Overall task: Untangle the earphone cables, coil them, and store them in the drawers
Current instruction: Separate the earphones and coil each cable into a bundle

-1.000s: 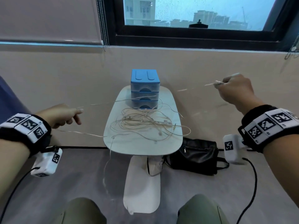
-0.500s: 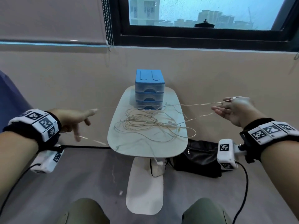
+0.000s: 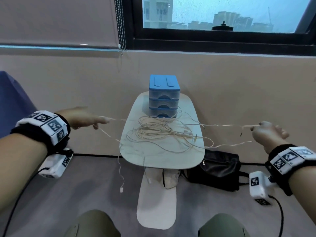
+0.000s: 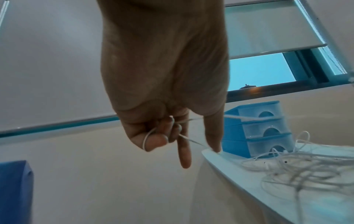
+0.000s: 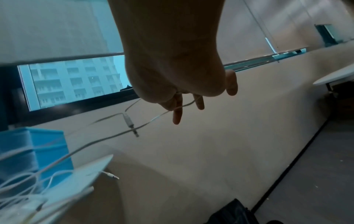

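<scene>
While you sit facing the small white table (image 3: pixel 159 161), your left hand (image 3: pixel 83 118) is out to the table's left at about tabletop height, and your right hand (image 3: pixel 268 134) is out to its right, both clear of the surface; the left wrist view shows a thin white cable (image 4: pixel 148 137) looped round your curled lower fingers (image 4: pixel 153 142) with the index finger extended, so that hand grips a strand; the right wrist view shows a strand (image 5: pixel 153 119) running across your fingers (image 5: pixel 177 112) and pinched near the thumb, fingers otherwise loosely extended; a jack plug (image 5: pixel 130 122) hangs on a short length just below that hand; the strands from both hands run inward to the tangle of earphone cables (image 3: pixel 164 134), which lies in a loose heap on the middle of the table, just in front of the drawers (image 3: pixel 164 98); some loops touch the bottom drawer front; the blue three-drawer unit stands upright at the far end of the table, all three drawers pushed in; two cable ends spill over the near-left edge, one earbud (image 3: pixel 121 189) dangling above the floor beside the table foot (image 3: pixel 156 199), another end (image 3: pixel 148 180) hanging close to the pedestal; a black bag (image 3: pixel 215 170) sits on the floor to the right of the pedestal, against the wall; a window (image 3: pixel 222 14) is above the wall, with a roller blind (image 3: pixel 56 21) down on the left; your knees (image 3: pixel 95 224) show at the bottom edge; hands are slightly motion-blurred in the head view, so exact finger contact there cannot be told.
</scene>
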Demonstrator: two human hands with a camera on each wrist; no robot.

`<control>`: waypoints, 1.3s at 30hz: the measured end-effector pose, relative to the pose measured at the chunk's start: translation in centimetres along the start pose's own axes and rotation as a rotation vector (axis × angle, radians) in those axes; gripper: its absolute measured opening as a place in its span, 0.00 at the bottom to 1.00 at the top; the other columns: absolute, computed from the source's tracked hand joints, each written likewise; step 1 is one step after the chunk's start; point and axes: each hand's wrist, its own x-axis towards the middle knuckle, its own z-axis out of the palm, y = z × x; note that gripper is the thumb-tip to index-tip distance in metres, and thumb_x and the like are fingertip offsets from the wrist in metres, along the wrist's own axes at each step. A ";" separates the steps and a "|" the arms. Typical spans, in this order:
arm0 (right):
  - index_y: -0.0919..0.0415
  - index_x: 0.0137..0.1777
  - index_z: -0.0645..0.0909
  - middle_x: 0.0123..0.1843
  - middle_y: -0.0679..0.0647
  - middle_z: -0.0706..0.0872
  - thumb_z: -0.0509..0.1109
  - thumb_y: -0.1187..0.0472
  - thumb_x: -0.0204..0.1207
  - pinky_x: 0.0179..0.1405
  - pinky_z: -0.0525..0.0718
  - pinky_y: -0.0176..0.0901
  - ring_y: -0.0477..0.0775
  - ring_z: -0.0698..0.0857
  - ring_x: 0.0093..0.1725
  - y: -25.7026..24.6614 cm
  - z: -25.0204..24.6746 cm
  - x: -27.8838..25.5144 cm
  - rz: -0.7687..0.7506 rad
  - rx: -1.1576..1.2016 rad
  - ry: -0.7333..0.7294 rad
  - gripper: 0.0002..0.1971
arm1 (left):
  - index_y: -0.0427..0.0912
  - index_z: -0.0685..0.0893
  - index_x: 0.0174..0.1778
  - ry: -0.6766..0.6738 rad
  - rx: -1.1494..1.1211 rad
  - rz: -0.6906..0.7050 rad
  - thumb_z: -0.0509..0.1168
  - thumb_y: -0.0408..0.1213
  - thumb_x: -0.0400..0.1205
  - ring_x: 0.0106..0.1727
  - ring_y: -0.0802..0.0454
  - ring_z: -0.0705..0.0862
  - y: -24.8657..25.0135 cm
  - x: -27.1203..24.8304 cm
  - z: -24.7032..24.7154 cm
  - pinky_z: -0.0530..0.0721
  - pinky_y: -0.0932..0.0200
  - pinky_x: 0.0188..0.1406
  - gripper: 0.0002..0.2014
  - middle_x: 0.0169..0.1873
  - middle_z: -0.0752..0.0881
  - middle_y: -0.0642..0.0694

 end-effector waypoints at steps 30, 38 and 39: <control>0.48 0.57 0.92 0.40 0.52 0.87 0.79 0.57 0.78 0.41 0.76 0.33 0.43 0.81 0.41 -10.6 4.4 -21.1 -0.711 0.639 -0.885 0.09 | 0.42 0.80 0.39 0.013 -0.680 0.715 0.65 0.42 0.90 0.28 0.54 0.79 10.9 -8.6 0.7 0.71 0.59 0.32 0.14 0.39 0.93 0.37; 0.53 0.57 0.91 0.29 0.49 0.79 0.81 0.57 0.77 0.39 0.76 0.37 0.45 0.77 0.32 -10.8 5.9 -22.0 -0.887 0.390 -1.010 0.10 | 0.41 0.81 0.43 0.130 -0.852 0.819 0.61 0.41 0.92 0.28 0.53 0.80 13.0 -9.9 -1.6 0.75 0.55 0.35 0.13 0.37 0.91 0.40; 0.55 0.52 0.92 0.34 0.52 0.85 0.80 0.56 0.77 0.43 0.78 0.39 0.43 0.80 0.35 -10.7 5.9 -21.7 -0.911 0.325 -0.976 0.06 | 0.42 0.82 0.43 0.156 -0.856 0.818 0.61 0.42 0.92 0.29 0.53 0.80 13.1 -9.9 -1.8 0.75 0.55 0.35 0.13 0.37 0.91 0.42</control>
